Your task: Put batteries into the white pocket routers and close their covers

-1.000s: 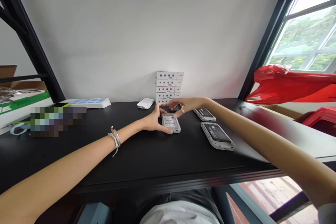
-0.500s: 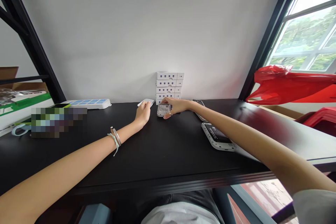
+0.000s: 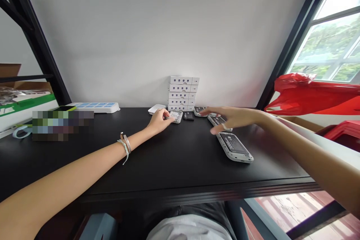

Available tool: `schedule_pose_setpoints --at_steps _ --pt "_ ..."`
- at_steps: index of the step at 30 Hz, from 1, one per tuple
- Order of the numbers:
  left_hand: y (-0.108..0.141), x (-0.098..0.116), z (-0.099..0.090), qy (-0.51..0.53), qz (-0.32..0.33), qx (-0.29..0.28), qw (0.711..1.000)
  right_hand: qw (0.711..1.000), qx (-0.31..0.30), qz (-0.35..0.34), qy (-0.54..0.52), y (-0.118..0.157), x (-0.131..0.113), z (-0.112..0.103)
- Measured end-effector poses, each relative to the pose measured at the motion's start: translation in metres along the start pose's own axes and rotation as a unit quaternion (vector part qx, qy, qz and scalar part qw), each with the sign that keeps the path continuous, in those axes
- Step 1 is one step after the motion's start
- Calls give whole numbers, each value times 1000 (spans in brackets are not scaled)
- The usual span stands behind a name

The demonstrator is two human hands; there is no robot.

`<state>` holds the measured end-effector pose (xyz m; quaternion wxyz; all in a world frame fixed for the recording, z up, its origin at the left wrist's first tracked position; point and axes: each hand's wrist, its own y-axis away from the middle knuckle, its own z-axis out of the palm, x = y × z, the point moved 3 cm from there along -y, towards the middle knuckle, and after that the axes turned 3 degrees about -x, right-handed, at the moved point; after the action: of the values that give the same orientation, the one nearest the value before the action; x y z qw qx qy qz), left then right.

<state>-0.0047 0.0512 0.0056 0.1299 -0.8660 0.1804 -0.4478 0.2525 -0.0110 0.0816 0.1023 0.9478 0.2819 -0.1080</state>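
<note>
My left hand [image 3: 160,121] is closed with its fingertips at the near-left edge of a small white device [image 3: 176,116] that lies with its back uncovered. My right hand [image 3: 226,119] hovers with fingers apart over the devices on the right and holds nothing. Under and near it lie white-framed devices with black batteries: one in front [image 3: 234,147], one behind it [image 3: 218,121] and one farther back [image 3: 199,111]. A loose black battery [image 3: 188,116] lies right of the small device. White covers [image 3: 156,109] rest behind my left hand.
Several white boxes [image 3: 183,93] are stacked against the wall. A white power strip [image 3: 97,107] lies at the back left, with a box with a green stripe [image 3: 25,105] beyond. A red bag [image 3: 315,90] hangs at the right. The black table's front edge [image 3: 180,194] runs across below.
My right hand has let go of the small device and moved right, over the other devices. My left hand has left the white cover and moved right, to the small device.
</note>
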Motion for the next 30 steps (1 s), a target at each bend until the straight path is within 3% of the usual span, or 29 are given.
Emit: schedule_pose_setpoints --at_steps 3,6,10,16,20,23,26,30 --pt "-1 4 5 -86 112 -49 989 1000 9 29 6 42 20 16" --pt "-5 6 7 -126 169 -64 975 999 17 28 -14 65 39 37" --pt "-8 5 8 -139 182 -66 971 998 40 14 -43 70 51 52" --pt "1 17 4 -155 184 -23 970 998 36 19 -43 67 45 56" --pt "16 34 4 -117 212 -83 967 997 44 34 -54 69 39 60" --pt "22 39 5 -89 199 -158 963 996 78 4 -43 61 29 57" --pt "23 37 7 -53 193 -218 955 996 78 -42 -16 36 8 51" --pt "22 33 6 -55 209 -231 949 993 61 -98 4 -13 -27 38"
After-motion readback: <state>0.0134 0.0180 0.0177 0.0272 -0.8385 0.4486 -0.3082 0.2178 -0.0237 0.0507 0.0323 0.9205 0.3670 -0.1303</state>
